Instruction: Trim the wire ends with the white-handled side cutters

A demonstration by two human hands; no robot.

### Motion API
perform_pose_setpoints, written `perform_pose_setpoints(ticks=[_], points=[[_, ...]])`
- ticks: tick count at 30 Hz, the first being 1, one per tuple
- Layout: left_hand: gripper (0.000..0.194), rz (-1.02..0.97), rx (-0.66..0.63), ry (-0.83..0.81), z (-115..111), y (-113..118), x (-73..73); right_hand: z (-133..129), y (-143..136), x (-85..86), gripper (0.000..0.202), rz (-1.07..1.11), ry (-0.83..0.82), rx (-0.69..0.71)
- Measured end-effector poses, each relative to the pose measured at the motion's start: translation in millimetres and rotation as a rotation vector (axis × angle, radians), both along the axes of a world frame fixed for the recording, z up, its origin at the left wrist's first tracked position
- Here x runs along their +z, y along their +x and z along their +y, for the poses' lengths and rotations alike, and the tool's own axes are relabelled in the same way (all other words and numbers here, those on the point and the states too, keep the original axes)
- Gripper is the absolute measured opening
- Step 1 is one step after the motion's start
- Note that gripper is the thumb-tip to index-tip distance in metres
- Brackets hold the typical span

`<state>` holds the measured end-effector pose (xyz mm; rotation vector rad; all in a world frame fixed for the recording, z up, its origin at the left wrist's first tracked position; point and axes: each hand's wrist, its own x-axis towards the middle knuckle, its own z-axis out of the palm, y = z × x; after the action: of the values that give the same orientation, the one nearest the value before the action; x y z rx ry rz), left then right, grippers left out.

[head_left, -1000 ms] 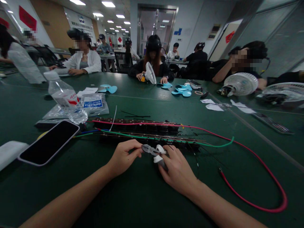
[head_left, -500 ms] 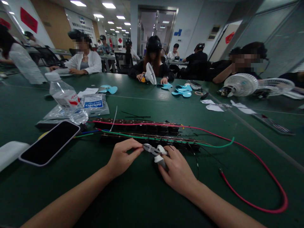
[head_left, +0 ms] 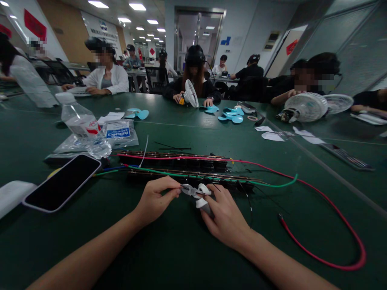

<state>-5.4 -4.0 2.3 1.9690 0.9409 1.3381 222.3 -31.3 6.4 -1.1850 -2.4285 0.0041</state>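
Rectangular white ceiling lights [head_left: 137, 7] are glowing at the upper left, yet the whole scene is looking dim. The smooth dark green tabletop [head_left: 169, 249] is fading almost to black towards the bottom edge, while its far stretch is showing a faint sheen. Small highlights are glinting on the clear plastic bottle [head_left: 81, 121]. The wide lens is stretching and tilting shapes towards both sides. Softness is blurring fine detail around the small grey metal pliers [head_left: 190, 189], and coarse square pixel blocks [head_left: 102, 59] are masking patches higher up.
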Motion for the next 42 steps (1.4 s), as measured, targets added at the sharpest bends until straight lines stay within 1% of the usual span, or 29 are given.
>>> perform_pose_setpoints(ticks=[6, 10, 14, 17, 32, 42], points=[[0.014, -0.02, -0.038, -0.068, 0.9, -0.6, 0.4, -0.9, 1.0, 0.6, 0.028, 0.003, -0.012, 0.013], [0.015, -0.018, -0.069, -0.093, 1.2, -0.5, 1.6, -0.9, 0.8, 1.6, 0.028, 0.01, -0.023, 0.018], [0.015, -0.024, -0.073, -0.105, 0.9, -0.4, 2.4, -0.9, -0.1, 3.9, 0.027, 0.017, -0.03, 0.017], [0.016, -0.022, -0.075, -0.101, 0.8, -0.7, 2.7, -1.1, -0.5, 5.3, 0.025, 0.018, -0.035, 0.017], [0.016, 0.011, -0.088, -0.063, 3.1, -2.9, 1.4, -0.2, 0.5, 5.0, 0.028, 0.013, -0.051, 0.038], [0.014, 0.017, -0.057, -0.022, 2.8, -2.6, 1.7, 0.3, 0.6, 3.4, 0.024, 0.011, -0.025, 0.027]])
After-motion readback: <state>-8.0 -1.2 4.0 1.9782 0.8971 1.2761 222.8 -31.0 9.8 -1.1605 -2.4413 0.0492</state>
